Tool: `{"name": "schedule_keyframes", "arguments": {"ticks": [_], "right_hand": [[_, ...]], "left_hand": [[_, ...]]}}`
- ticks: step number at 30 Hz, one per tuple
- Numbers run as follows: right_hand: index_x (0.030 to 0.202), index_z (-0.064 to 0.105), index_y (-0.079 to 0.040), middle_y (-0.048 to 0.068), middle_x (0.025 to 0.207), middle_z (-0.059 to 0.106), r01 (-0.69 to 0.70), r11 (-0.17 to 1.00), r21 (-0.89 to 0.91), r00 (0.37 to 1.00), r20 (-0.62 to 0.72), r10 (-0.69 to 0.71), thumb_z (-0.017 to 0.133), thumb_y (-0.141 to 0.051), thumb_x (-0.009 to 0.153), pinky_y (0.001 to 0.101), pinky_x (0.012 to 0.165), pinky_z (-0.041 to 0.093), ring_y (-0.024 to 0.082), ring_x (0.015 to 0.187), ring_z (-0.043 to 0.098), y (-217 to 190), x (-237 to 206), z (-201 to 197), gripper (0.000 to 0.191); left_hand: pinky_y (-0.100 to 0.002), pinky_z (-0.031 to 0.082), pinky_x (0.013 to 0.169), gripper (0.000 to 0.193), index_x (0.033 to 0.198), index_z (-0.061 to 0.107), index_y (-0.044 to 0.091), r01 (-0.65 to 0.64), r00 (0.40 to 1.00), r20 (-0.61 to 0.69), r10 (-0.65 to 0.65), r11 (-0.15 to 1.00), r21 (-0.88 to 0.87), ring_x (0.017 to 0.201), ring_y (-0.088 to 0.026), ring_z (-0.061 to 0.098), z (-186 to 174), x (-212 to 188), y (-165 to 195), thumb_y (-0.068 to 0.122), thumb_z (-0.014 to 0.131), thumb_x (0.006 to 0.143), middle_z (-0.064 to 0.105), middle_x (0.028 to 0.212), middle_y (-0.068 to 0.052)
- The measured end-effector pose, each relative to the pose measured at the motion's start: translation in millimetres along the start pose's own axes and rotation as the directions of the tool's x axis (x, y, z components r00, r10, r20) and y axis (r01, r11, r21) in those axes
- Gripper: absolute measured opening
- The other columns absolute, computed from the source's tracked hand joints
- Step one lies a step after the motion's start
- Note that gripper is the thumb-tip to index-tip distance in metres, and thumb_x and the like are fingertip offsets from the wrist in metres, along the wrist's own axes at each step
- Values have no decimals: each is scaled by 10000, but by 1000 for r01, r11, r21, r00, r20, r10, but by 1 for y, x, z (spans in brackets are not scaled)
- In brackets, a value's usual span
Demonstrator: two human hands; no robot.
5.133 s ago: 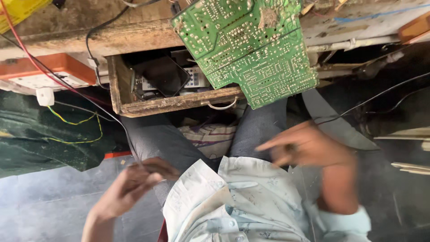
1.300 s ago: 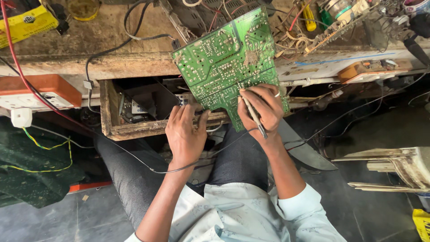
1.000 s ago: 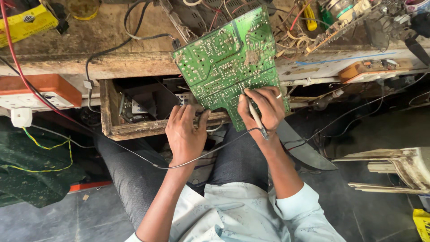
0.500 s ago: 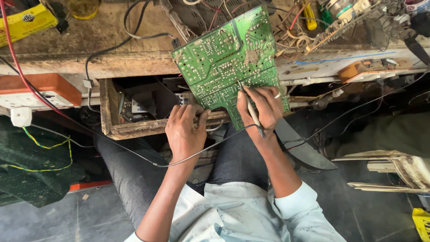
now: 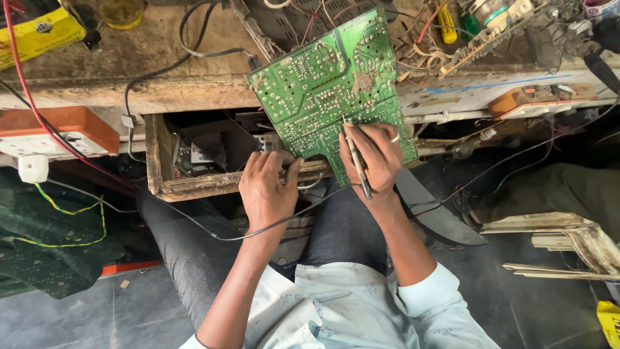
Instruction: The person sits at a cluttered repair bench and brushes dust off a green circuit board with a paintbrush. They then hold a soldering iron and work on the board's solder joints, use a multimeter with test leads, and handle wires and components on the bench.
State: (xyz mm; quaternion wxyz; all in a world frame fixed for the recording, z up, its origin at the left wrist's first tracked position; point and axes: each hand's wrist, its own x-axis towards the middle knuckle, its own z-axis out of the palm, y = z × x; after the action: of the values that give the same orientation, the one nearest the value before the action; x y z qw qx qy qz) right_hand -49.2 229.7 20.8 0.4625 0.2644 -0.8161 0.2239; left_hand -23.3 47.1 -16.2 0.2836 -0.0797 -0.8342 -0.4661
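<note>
A green circuit board [image 5: 323, 90] leans tilted against the front edge of a worn wooden workbench [image 5: 174, 90], solder side towards me. My right hand [image 5: 374, 158] rests on the board's lower right part and holds a thin pen-like tool [image 5: 357, 167], tip touching the board. My left hand [image 5: 268, 187] grips the board's lower left edge, just in front of an open wooden drawer [image 5: 194, 184]. A thin black cable [image 5: 258, 229] runs across my left wrist and my lap.
The bench top carries tangled wires [image 5: 420, 39], a yellow box [image 5: 39, 32] and small parts. An orange-and-white socket block [image 5: 61, 132] with a white plug sits at the left. Red and black leads hang there. Wooden slats [image 5: 568, 242] lie on the floor at right.
Five seconds ago both hands were down at my lap, blurred, and the board stood alone. Since then they rose to the board; over the last second they barely moved.
</note>
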Motion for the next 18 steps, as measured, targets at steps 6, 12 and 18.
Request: {"name": "schedule_keyframes", "arguments": {"ticks": [6, 12, 18], "right_hand": [[1084, 732, 31, 118, 1000, 706, 7, 1000, -6, 1000, 13, -7, 819, 77, 822, 388, 783, 574, 289, 913, 679, 5, 0, -1, 280], [1077, 737, 28, 114, 963, 709, -80, 997, 21, 997, -3, 80, 848, 54, 855, 378, 757, 573, 279, 888, 680, 5, -5, 1, 249], [1042, 717, 35, 124, 970, 704, -40, 999, 1, 999, -35, 40, 823, 73, 852, 398, 781, 579, 299, 898, 678, 6, -5, 2, 221]], "left_hand": [[-430, 478, 689, 162, 864, 655, 54, -4, 1000, 9, 4, 1000, 13, 778, -306, 591, -1, 0, 1, 113, 805, 851, 641, 804, -72], [-437, 470, 687, 169, 855, 647, 46, 10, 1000, 17, -10, 1000, 8, 768, -309, 584, 0, 1, 1, 97, 807, 836, 623, 786, -81], [-432, 470, 688, 182, 856, 637, 50, -31, 999, -18, 31, 1000, -2, 781, -308, 585, 0, 1, -1, 100, 812, 842, 648, 821, -67]]}}
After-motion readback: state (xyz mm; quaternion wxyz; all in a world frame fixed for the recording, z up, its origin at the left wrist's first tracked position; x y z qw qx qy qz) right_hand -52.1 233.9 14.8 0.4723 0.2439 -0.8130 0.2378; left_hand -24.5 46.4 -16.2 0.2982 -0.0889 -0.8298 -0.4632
